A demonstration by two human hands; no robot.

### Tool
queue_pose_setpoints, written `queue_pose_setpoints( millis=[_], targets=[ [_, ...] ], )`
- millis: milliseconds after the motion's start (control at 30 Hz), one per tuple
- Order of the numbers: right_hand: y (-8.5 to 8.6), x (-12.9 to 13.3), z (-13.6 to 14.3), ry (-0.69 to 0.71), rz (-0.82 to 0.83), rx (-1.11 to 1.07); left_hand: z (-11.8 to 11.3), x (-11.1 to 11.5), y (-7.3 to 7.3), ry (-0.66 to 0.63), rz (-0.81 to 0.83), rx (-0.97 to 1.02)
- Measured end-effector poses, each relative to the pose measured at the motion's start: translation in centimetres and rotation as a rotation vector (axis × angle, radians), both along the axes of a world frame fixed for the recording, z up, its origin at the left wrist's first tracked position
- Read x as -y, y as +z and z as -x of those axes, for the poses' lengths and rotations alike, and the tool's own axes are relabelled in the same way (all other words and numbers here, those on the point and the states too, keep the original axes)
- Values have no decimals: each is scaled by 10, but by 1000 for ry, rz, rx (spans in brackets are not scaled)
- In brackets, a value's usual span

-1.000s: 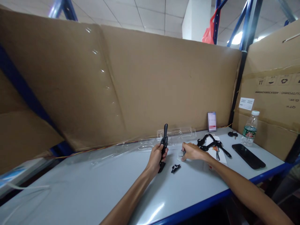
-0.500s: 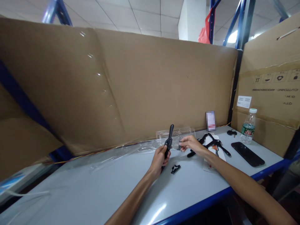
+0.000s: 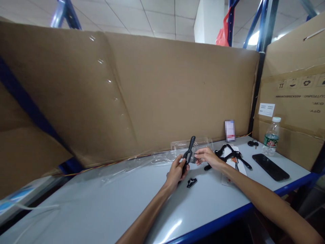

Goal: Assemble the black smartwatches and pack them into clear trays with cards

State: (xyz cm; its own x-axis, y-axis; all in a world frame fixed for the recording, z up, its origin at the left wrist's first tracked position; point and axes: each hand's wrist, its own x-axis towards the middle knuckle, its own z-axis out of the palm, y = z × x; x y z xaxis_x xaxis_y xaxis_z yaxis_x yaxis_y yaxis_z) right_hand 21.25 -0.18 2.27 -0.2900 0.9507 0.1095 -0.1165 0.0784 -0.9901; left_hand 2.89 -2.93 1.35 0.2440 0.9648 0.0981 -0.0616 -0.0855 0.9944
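Observation:
My left hand (image 3: 177, 172) is wrapped round a black clamp-like tool (image 3: 189, 150), whose handle points up and slightly right. Just to its right, my right hand (image 3: 205, 157) pinches a small dark piece (image 3: 194, 159), partly hidden by the fingers and close to the tool. A small black part (image 3: 192, 183) lies on the table below my hands. Beyond my right wrist, several black clamps (image 3: 233, 155) rest on a white card (image 3: 240, 169).
Clear plastic packaging (image 3: 162, 157) lies along the cardboard wall (image 3: 177, 84) on the grey table (image 3: 114, 203). To the right are a black phone (image 3: 270, 167), a water bottle (image 3: 271, 139), keys (image 3: 253, 143) and an upright phone with a blurred screen (image 3: 230, 130).
My left hand and the black tool have moved right, closer to my right hand, and the tool leans more to the right. The view has shifted slightly.

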Motion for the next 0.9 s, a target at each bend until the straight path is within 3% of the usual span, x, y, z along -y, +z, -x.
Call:
queue_pose_setpoints(
  millis=[467, 900],
  targets=[
    [1, 5, 7, 25, 4, -31, -4, 1, -2, -17, -74, -110],
    [3, 8, 8, -5, -12, -21, -3, 0, -5, -33, -37, -50]
  ],
)
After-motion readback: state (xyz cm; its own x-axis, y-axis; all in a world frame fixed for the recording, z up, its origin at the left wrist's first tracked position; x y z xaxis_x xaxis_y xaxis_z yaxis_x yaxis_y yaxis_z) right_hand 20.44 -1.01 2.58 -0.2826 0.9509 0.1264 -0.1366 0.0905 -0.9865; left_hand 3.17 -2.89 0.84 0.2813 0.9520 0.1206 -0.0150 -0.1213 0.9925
